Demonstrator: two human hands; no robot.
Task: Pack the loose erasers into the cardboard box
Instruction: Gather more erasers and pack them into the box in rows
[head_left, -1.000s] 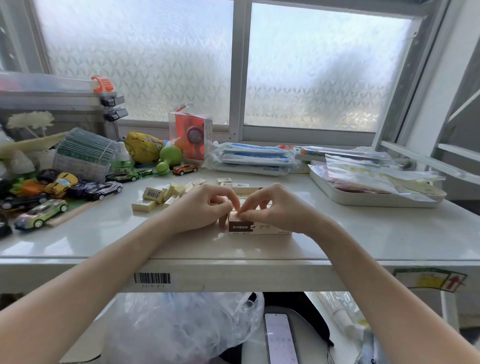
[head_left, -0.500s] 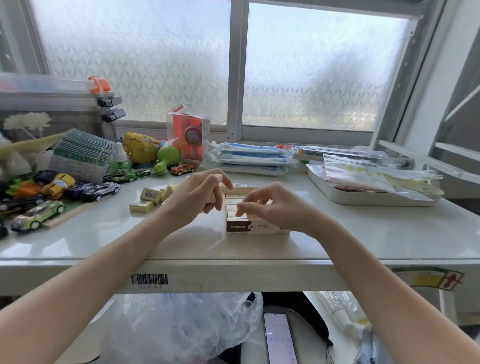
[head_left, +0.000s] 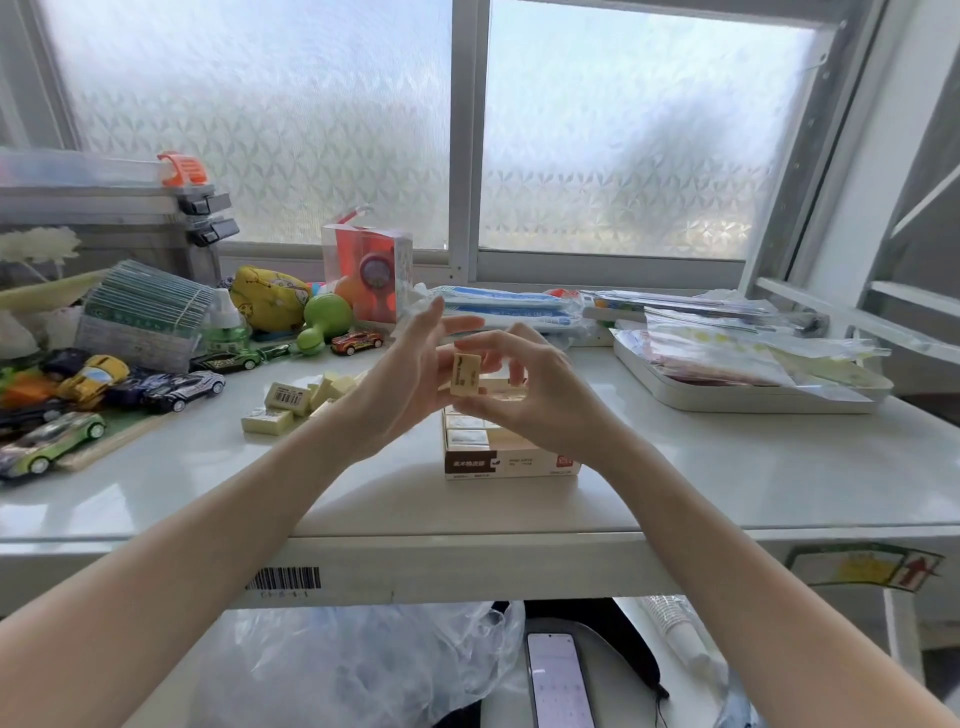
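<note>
Eraser (head_left: 466, 375) pinched in right hand (head_left: 537, 395), held above box (head_left: 511, 451), likely lining up for a free slot. Left hand (head_left: 402, 384) beside it, fingers spread wide, holding nothing. Loose erasers (head_left: 296, 405) at box's 9 o'clock.

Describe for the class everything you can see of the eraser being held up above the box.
The eraser is a small cream-yellow rectangular block, looking soft and matte, with dark print on the face turned to the camera; the print is too small to read. It stands roughly upright, slightly tilted, in the air above the open cardboard box. The right hand pinches it between thumb and fingers, while the left hand, fingers spread, is close beside it; whether that hand touches it cannot be told.
</note>
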